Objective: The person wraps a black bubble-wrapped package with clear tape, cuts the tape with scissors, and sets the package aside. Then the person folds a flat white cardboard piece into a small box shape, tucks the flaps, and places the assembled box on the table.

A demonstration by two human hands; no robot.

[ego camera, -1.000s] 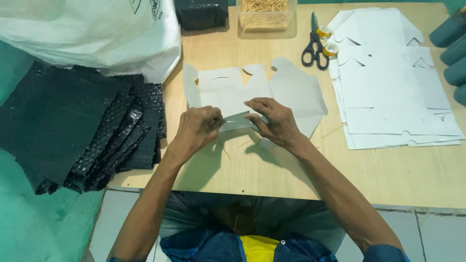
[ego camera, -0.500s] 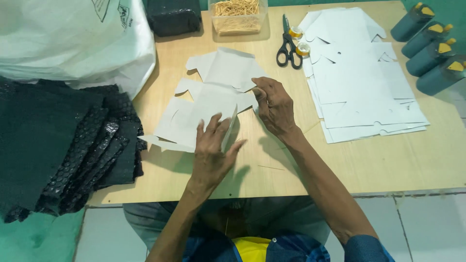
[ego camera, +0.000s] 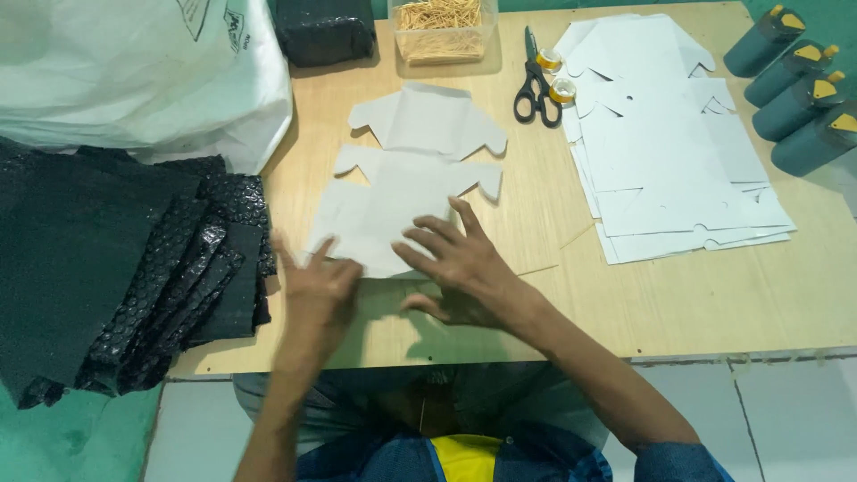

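Observation:
A white die-cut cardboard blank [ego camera: 406,174] lies flat on the wooden table [ego camera: 678,295], its flaps spread out. My right hand [ego camera: 455,259] rests palm down on the blank's near edge with fingers apart. Near the blank's lower left corner is my left hand [ego camera: 317,290], fingers spread and blurred, holding nothing.
A stack of white cardboard blanks [ego camera: 665,143] lies at the right. Scissors [ego camera: 534,85] and tape rolls [ego camera: 555,76] sit beside it. A clear tub of thin sticks [ego camera: 444,25], a black block [ego camera: 323,29], dark tubes [ego camera: 799,89], black bubble-wrap sheets [ego camera: 116,268] and a white bag [ego camera: 134,71] surround the area.
Both hands have slid toward me down the blank. The blank, earlier lifted and folded between the hands, now lies flat and unfolded.

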